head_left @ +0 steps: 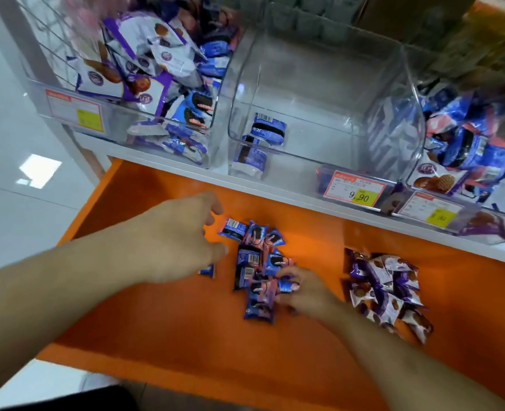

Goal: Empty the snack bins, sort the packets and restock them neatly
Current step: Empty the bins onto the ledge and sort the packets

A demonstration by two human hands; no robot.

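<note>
Orange shelf (186, 336) below clear bins (319, 93): blue packets (257, 262) lie just right of my loose-fingered left hand (183, 235), my right hand (301, 292) pinching one at their near-right edge

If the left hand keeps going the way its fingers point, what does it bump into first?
Most likely the pile of blue cookie packets on the orange shelf. The left hand is open, its fingers aimed right at the pile's near edge. Its height above the shelf is unclear.
</note>
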